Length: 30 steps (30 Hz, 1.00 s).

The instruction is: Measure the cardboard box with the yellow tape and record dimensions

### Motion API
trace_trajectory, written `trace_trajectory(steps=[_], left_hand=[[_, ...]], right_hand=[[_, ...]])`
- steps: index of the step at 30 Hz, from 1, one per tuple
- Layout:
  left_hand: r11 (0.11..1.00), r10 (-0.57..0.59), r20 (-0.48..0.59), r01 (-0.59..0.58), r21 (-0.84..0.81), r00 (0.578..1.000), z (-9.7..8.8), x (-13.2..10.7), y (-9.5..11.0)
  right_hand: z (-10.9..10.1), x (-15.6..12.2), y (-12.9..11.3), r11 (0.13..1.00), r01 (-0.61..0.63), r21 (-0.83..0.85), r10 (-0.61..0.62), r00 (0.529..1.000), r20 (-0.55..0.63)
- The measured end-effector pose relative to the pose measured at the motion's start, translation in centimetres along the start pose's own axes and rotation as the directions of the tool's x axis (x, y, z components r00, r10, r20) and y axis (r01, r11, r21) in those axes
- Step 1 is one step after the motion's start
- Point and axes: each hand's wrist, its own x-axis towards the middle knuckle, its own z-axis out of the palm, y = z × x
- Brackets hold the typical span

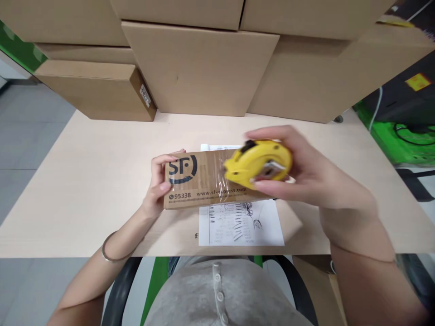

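Observation:
A long brown cardboard box point(210, 179) with a dark "SF" logo and a strip of clear tape is raised above the desk. My left hand point(158, 181) is closed around its left end, thumb on the printed face. In my right hand point(292, 167) is a yellow tape measure point(260, 163) with a black button on top, gripped between thumb and fingers. It is held in front of the box's right part and hides that end. Whether the tape measure touches the box I cannot tell.
Under the box lies a sheet of paper point(241, 226) with printed rows and pen scribbles, on the pale desk point(84, 194). Large cardboard boxes point(200, 68) line the back edge. A flatter box point(98, 90) with a label stands at back left. Black chair arms point(118, 290) flank my body.

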Motion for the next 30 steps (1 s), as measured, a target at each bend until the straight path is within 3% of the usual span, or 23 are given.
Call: trace_trajectory(steps=[2,4,6,9,13,16,19,22,25,30], left_hand=[[0.996,-0.009,-0.07,0.002,-0.091,0.998,0.6,0.1,-0.2],[0.99,-0.017,-0.16,-0.006,-0.144,0.987,1.0,0.2,-0.3],[0.987,-0.047,-0.198,0.015,-0.157,0.979,1.1,0.2,-0.4],[0.983,-0.109,-0.138,0.086,-0.165,0.984,0.7,0.3,-0.4],[0.985,-0.057,-0.063,0.046,-0.165,0.996,0.1,0.8,-0.5],[0.985,-0.061,-0.003,0.059,-0.163,0.998,-0.3,1.0,-0.6],[0.984,-0.072,0.019,0.074,-0.165,0.997,-0.6,1.1,-0.7],[0.986,-0.052,0.024,0.055,-0.157,0.998,-0.7,1.0,-0.7],[0.989,-0.047,0.029,0.051,-0.142,0.998,-0.7,1.1,-0.7],[0.989,-0.043,0.057,0.05,-0.141,0.997,-0.8,1.5,-0.6]], right_hand=[[1.8,3.2,-1.0,0.974,0.192,-0.119,-0.167,0.967,0.195],[3.4,5.8,-1.7,0.926,0.313,-0.211,-0.226,0.908,0.352],[4.6,7.4,-2.0,0.877,0.381,-0.294,-0.231,0.869,0.438],[5.2,8.0,-1.9,0.83,0.404,-0.386,-0.201,0.86,0.469],[2.4,6.0,-1.3,0.834,0.331,-0.441,-0.124,0.892,0.434],[-1.7,2.6,-0.6,0.854,0.225,-0.469,-0.058,0.937,0.344],[-5.9,-1.5,0.5,0.818,0.119,-0.563,0.045,0.962,0.269],[-8.6,-4.5,1.7,0.778,0.014,-0.628,0.121,0.978,0.172],[-9.0,-5.4,2.4,0.773,-0.044,-0.633,0.151,0.982,0.115],[-7.9,-4.2,2.8,0.804,-0.038,-0.593,0.108,0.991,0.082]])
